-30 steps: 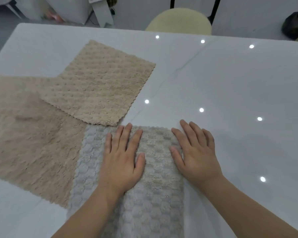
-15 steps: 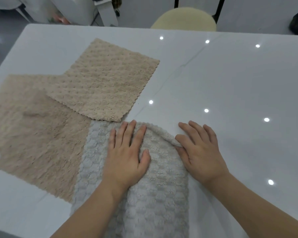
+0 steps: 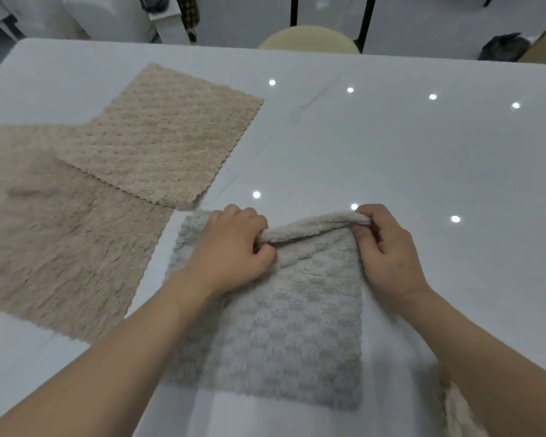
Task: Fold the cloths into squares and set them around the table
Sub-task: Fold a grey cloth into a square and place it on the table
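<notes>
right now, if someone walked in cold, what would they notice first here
Both hands draw the eye first: the left hand and right hand each pinch the far edge of the grey cloth near the middle of the white table, lifting it into a ridge. To the left lie two beige cloths, the smaller cloth overlapping the larger cloth.

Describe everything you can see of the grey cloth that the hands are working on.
The grey cloth is a fluffy, plush-looking cloth with a raised checked texture. It lies on the white table near the person. Its far edge is lifted and rolled back, pinched by the left hand and the right hand.
</notes>
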